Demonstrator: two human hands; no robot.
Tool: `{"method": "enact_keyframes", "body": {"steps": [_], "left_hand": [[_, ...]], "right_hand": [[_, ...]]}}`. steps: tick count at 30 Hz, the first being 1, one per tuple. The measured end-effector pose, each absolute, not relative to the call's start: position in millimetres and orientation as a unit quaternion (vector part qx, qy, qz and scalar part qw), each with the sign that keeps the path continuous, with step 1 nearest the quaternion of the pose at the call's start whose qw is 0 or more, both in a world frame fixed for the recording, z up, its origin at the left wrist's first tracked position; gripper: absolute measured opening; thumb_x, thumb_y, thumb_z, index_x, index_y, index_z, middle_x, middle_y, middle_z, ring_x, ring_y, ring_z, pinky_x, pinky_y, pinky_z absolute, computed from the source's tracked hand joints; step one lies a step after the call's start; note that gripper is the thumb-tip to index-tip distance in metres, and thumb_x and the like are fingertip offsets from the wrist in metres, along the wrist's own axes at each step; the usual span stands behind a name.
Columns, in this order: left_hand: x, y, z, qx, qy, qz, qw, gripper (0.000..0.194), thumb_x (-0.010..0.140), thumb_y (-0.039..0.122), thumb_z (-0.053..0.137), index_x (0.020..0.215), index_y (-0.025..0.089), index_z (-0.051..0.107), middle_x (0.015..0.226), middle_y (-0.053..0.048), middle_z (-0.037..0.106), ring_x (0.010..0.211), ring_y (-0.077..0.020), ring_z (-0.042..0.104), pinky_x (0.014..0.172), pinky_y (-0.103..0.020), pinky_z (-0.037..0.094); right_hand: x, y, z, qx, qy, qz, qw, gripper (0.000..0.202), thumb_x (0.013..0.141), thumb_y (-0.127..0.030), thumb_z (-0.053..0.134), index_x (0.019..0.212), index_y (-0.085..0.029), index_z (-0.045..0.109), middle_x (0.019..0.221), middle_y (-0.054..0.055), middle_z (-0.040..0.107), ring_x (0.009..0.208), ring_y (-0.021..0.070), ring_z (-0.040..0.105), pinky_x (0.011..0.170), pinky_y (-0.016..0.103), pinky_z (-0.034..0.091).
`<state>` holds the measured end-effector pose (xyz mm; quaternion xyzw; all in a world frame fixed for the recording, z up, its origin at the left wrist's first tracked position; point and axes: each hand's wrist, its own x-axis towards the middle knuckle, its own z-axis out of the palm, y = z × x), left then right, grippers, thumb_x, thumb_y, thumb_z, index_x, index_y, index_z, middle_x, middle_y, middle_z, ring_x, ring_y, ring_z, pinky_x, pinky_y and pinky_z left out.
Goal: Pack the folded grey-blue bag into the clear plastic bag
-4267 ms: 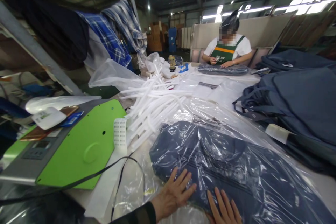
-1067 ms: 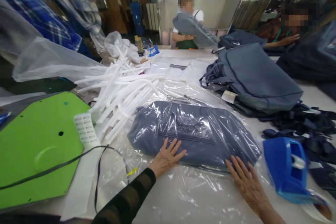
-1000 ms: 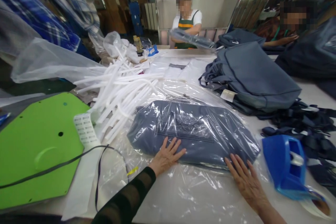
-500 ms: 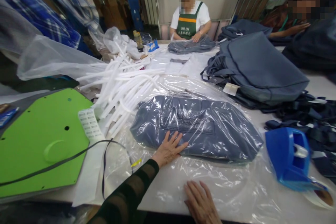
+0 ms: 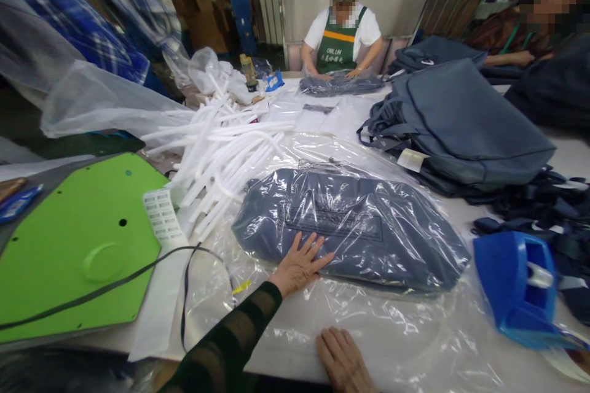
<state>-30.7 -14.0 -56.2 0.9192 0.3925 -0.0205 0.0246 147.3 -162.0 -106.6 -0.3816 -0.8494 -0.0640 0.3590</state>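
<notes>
A dark blue-grey bag (image 5: 364, 245) lies flat inside a clear plastic bag (image 5: 391, 316) on the table in front of me. My left hand (image 5: 302, 263) rests on the near left part of it through the film, fingers spread. Near the table's front edge, my right hand (image 5: 345, 359) is on the loose, slack end of the plastic bag. Its fingers are drawn together and bent down against the film; the thumb is hidden. A rectangular outlined panel shows on the wrapped bag's upper face.
A blue tape dispenser (image 5: 519, 288) stands at the right. Behind it are stacked dark bags (image 5: 465, 116) and straps (image 5: 544, 209). White foam strips (image 5: 216, 153), a label sheet (image 5: 162, 216) and a green board (image 5: 87, 245) lie left. Across the table, a co-worker (image 5: 341, 43) handles another wrapped bag.
My right hand has shifted slightly left, its fingers going from spread to bent and drawn together. My left hand stays on the wrapped bag. The whole view has shifted slightly.
</notes>
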Motion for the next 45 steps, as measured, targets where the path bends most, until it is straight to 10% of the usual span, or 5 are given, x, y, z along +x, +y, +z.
{"method": "enact_keyframes", "body": {"steps": [8, 15, 24, 32, 45], "left_hand": [[-36.4, 3.5, -46.2, 0.894, 0.403, -0.031, 0.195, 0.05, 0.093, 0.042, 0.048, 0.141, 0.033, 0.038, 0.155, -0.013, 0.025, 0.143, -0.0335, 0.02, 0.11, -0.063, 0.021], [-52.3, 41.7, -20.3, 0.903, 0.373, 0.01, 0.215, 0.045, 0.101, 0.022, 0.018, 0.127, 0.029, 0.054, 0.124, 0.007, 0.065, 0.112, -0.0071, 0.059, 0.092, -0.022, 0.047], [8.4, -8.4, -40.9, 0.889, 0.428, 0.128, 0.101, 0.027, 0.091, 0.014, 0.039, 0.106, 0.012, 0.061, 0.107, -0.014, 0.068, 0.104, -0.0235, 0.061, 0.088, -0.039, 0.051], [1.6, -4.6, -79.6, 0.895, 0.391, 0.162, -0.139, 0.042, 0.094, 0.025, 0.036, 0.131, 0.009, 0.048, 0.135, -0.01, 0.057, 0.127, -0.0241, 0.049, 0.104, -0.039, 0.036], [-0.8, -2.0, -82.2, 0.896, 0.375, 0.179, -0.16, 0.05, 0.093, 0.023, 0.037, 0.142, 0.01, 0.035, 0.134, -0.01, 0.057, 0.126, -0.0232, 0.049, 0.106, -0.039, 0.034]], "right_hand": [[155.3, -83.3, -33.8, -0.389, -0.862, -0.039, 0.323, 0.022, 0.091, -0.009, 0.037, 0.098, -0.014, 0.058, 0.07, 0.002, 0.056, 0.064, 0.0136, 0.051, 0.062, 0.025, 0.041], [162.3, 16.0, -18.0, -0.468, -0.858, -0.011, 0.211, 0.028, 0.095, -0.014, 0.036, 0.08, -0.019, 0.058, 0.066, 0.001, 0.059, 0.059, 0.0137, 0.056, 0.054, 0.025, 0.036], [149.7, 48.5, -44.8, -0.567, -0.814, 0.097, 0.083, 0.014, 0.09, -0.022, 0.054, 0.077, -0.02, 0.058, 0.064, -0.001, 0.066, 0.062, 0.0152, 0.065, 0.055, 0.024, 0.04], [207.1, -44.7, -39.3, -0.554, -0.818, -0.023, 0.156, 0.044, 0.086, -0.021, 0.051, 0.129, -0.012, 0.046, 0.116, 0.011, 0.064, 0.107, 0.0217, 0.057, 0.094, 0.036, 0.039], [368.2, -119.1, -59.3, -0.537, -0.804, -0.236, 0.095, 0.03, 0.084, -0.005, 0.04, 0.105, -0.014, 0.059, 0.092, 0.006, 0.071, 0.086, 0.0176, 0.064, 0.102, 0.042, 0.03]]}}
